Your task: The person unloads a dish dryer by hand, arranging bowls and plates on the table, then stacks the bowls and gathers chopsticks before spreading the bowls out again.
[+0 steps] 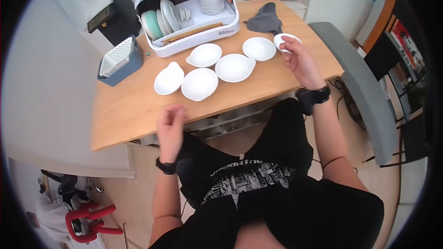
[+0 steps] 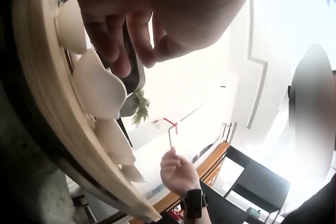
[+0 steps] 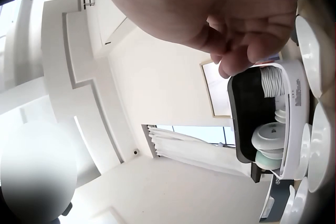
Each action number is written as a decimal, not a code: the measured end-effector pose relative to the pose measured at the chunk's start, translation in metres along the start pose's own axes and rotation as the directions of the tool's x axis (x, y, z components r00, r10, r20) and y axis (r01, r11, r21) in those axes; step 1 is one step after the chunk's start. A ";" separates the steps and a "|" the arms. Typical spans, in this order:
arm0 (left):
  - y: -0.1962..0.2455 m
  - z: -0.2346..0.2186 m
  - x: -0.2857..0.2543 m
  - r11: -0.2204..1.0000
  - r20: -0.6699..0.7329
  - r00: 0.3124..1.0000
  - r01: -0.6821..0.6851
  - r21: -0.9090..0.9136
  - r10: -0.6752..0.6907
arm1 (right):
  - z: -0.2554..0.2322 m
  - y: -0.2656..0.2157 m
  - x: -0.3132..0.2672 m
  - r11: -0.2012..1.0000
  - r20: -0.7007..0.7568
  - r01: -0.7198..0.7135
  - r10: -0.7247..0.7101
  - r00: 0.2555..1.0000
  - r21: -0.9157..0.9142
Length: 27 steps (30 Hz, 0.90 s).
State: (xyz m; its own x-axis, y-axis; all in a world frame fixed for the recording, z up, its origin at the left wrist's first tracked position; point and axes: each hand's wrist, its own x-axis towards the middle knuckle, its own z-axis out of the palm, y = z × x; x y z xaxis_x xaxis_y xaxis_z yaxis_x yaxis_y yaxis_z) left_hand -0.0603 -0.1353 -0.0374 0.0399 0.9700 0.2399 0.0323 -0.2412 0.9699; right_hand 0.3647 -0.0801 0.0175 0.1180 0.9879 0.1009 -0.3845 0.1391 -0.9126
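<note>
Several white bowls with small spouts stand on the wooden table, among them a front bowl (image 1: 200, 84), a left bowl (image 1: 169, 79) and a middle bowl (image 1: 235, 68). My right hand (image 1: 302, 62) is over the near edge of the rightmost bowl (image 1: 279, 40), fingers loosely bent; whether they touch it, I cannot tell. In the right wrist view this hand (image 3: 226, 14) shows nothing between its fingers. My left hand (image 1: 170, 131) hovers at the table's front edge, below the front bowl, holding nothing. Its relaxed fingers hang beside the bowls (image 2: 97, 87) in the left wrist view.
A white dish cabinet (image 1: 189, 41) with plates and stacked dishes stands open at the back of the table (image 1: 134, 110). Left of it is a blue-grey basket (image 1: 121, 67); a grey cloth (image 1: 264, 18) lies at the back right. A striped bench (image 1: 355, 78) runs along the right side.
</note>
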 end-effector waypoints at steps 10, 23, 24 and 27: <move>0.011 0.133 -0.024 0.982 0.582 0.796 0.185 0.027 -0.166 | 0.094 0.043 -0.015 0.992 0.105 0.046 -0.059 0.993 0.118; 0.002 0.033 0.016 0.792 0.120 0.953 -0.299 0.533 0.279 | 0.007 0.036 -0.002 0.255 0.311 0.438 -0.418 0.854 -0.862; 0.009 0.026 0.023 0.734 0.120 0.927 -0.356 0.578 0.356 | 0.004 0.038 0.001 0.184 0.350 0.453 -0.412 0.841 -0.872; 0.010 0.015 0.036 0.650 0.177 0.913 -0.387 0.654 0.367 | -0.010 0.057 0.018 0.091 0.396 0.460 -0.380 0.836 -0.883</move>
State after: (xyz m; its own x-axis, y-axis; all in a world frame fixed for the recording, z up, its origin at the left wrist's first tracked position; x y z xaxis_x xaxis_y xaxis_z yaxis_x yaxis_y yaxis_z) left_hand -0.0439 -0.1031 -0.0198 0.2246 0.7921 0.5675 0.6590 -0.5525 0.5104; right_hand 0.3542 -0.0550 -0.0368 -0.1180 0.8005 0.5876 0.8278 0.4061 -0.3870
